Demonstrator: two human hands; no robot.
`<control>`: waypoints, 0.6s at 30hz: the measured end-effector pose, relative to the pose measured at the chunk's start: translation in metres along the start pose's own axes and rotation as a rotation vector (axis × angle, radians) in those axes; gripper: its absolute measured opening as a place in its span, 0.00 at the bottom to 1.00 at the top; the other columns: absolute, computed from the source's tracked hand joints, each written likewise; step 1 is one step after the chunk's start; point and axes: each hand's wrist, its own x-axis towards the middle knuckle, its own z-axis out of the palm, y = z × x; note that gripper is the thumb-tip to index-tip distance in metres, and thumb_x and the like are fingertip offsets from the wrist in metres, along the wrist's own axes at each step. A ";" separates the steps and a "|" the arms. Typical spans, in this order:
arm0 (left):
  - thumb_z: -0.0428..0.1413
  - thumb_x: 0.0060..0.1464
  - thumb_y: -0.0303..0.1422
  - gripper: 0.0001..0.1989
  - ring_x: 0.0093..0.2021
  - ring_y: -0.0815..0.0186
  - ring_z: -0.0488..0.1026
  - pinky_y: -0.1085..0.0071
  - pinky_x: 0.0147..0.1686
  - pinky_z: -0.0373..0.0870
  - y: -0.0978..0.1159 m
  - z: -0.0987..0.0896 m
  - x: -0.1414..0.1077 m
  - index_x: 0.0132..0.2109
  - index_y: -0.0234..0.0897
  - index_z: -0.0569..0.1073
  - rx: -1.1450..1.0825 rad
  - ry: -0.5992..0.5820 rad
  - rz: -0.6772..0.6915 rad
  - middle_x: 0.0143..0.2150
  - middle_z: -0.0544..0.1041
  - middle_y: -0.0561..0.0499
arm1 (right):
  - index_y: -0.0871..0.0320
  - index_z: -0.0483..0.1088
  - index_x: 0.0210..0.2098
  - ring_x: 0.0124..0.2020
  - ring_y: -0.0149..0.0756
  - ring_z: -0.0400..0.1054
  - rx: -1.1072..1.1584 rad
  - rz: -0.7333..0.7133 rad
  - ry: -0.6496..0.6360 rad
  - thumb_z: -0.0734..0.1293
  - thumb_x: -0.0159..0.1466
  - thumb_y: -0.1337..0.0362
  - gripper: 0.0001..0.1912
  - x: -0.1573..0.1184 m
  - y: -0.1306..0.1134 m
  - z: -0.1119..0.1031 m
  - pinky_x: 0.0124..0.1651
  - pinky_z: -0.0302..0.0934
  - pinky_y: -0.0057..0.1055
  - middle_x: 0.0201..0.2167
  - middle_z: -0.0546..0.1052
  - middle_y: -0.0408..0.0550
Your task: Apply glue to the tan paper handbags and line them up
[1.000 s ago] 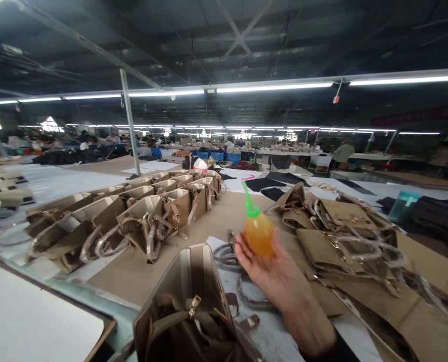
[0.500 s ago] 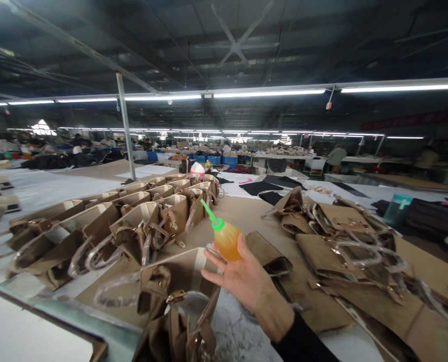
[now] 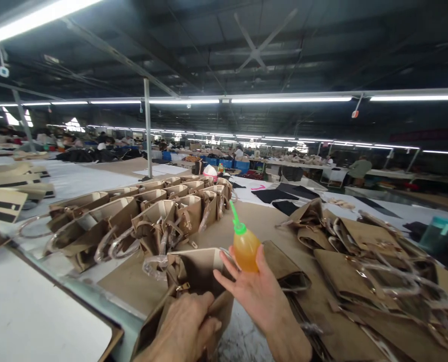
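At the lower centre, my right hand [image 3: 259, 296] holds a squeeze bottle [image 3: 246, 251] of orange liquid between thumb and fingers. Its green nozzle points up and a little left, and the other fingers are spread. My left hand [image 3: 188, 324] is bent over the near open tan bag [image 3: 203, 261], its fingers curled at the bag's side; the fingertips are partly hidden, and they appear to grip the bag. The bag stands open just left of the bottle, with a gold clasp and a plastic-wrapped handle.
Rows of tan bags [image 3: 156, 213] stand at the left. Flat tan bags [image 3: 359, 271] lie piled at the right, near a teal container [image 3: 438, 234]. A metal post [image 3: 147, 130] rises behind. People work far off.
My left hand has come into view at the near bag. The view has turned left, so the bags and bottle sit further right. The bottle is still in my right hand, its nozzle more upright.
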 end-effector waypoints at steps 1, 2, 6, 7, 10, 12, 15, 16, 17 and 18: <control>0.49 0.56 0.34 0.09 0.38 0.59 0.73 0.67 0.36 0.65 0.001 0.000 0.002 0.36 0.38 0.73 -0.012 -0.023 0.030 0.36 0.78 0.48 | 0.58 0.76 0.35 0.61 0.49 0.56 -0.009 0.009 0.015 0.75 0.51 0.49 0.20 -0.004 -0.002 0.001 0.60 0.49 0.58 0.42 0.78 0.50; 0.47 0.57 0.34 0.10 0.36 0.60 0.73 0.68 0.34 0.63 0.002 -0.001 0.002 0.34 0.38 0.72 -0.012 -0.030 0.081 0.34 0.77 0.48 | 0.58 0.76 0.35 0.61 0.49 0.57 -0.020 0.018 0.023 0.76 0.51 0.49 0.21 -0.008 -0.005 0.002 0.60 0.49 0.58 0.42 0.78 0.50; 0.48 0.58 0.34 0.12 0.30 0.64 0.69 0.69 0.31 0.57 0.000 -0.010 -0.012 0.27 0.38 0.69 0.027 0.013 0.288 0.29 0.76 0.50 | 0.58 0.77 0.37 0.61 0.52 0.57 -0.057 0.032 -0.011 0.76 0.50 0.48 0.22 -0.028 -0.009 0.008 0.60 0.50 0.59 0.45 0.78 0.51; 0.49 0.58 0.34 0.14 0.30 0.64 0.68 0.69 0.31 0.56 -0.001 -0.012 -0.017 0.25 0.38 0.68 0.015 0.021 0.339 0.27 0.76 0.51 | 0.58 0.77 0.38 0.61 0.53 0.57 -0.060 0.029 -0.024 0.76 0.51 0.49 0.22 -0.033 -0.009 0.008 0.60 0.49 0.60 0.45 0.78 0.51; 0.49 0.58 0.36 0.14 0.34 0.64 0.69 0.70 0.34 0.59 -0.008 -0.014 -0.024 0.25 0.39 0.69 -0.149 0.036 0.400 0.31 0.76 0.50 | 0.58 0.77 0.39 0.60 0.52 0.59 -0.050 0.033 -0.022 0.76 0.51 0.50 0.22 -0.045 -0.006 0.006 0.60 0.49 0.60 0.44 0.78 0.53; 0.51 0.55 0.39 0.09 0.36 0.62 0.71 0.70 0.35 0.61 -0.012 -0.015 -0.023 0.32 0.40 0.72 -0.303 0.084 0.231 0.34 0.76 0.50 | 0.60 0.77 0.39 0.59 0.52 0.60 -0.020 0.040 0.001 0.76 0.51 0.50 0.23 -0.049 -0.003 0.003 0.61 0.49 0.58 0.43 0.79 0.54; 0.58 0.47 0.43 0.24 0.37 0.58 0.72 0.68 0.36 0.63 -0.012 -0.017 -0.012 0.49 0.37 0.69 -0.359 0.154 -0.169 0.41 0.75 0.46 | 0.61 0.76 0.40 0.58 0.53 0.61 0.034 0.043 0.013 0.76 0.51 0.50 0.25 -0.051 0.004 -0.001 0.61 0.50 0.59 0.44 0.78 0.55; 0.60 0.43 0.43 0.31 0.39 0.56 0.72 0.66 0.38 0.64 -0.010 -0.019 -0.006 0.53 0.35 0.66 -0.325 0.150 -0.255 0.44 0.74 0.43 | 0.62 0.76 0.40 0.58 0.53 0.61 0.047 0.048 0.017 0.76 0.51 0.50 0.25 -0.050 0.006 -0.001 0.61 0.50 0.59 0.44 0.78 0.55; 0.62 0.39 0.42 0.35 0.42 0.52 0.72 0.64 0.40 0.64 -0.007 -0.020 0.001 0.54 0.32 0.65 -0.293 0.142 -0.301 0.47 0.73 0.40 | 0.62 0.76 0.40 0.58 0.53 0.61 0.058 0.054 0.021 0.76 0.52 0.50 0.25 -0.049 0.009 -0.001 0.61 0.50 0.59 0.44 0.78 0.55; 0.63 0.36 0.41 0.36 0.44 0.49 0.71 0.62 0.41 0.64 -0.004 -0.021 0.008 0.54 0.31 0.65 -0.272 0.130 -0.318 0.48 0.72 0.38 | 0.62 0.76 0.40 0.58 0.53 0.61 0.064 0.062 0.025 0.75 0.52 0.49 0.25 -0.047 0.011 -0.001 0.61 0.50 0.59 0.44 0.78 0.56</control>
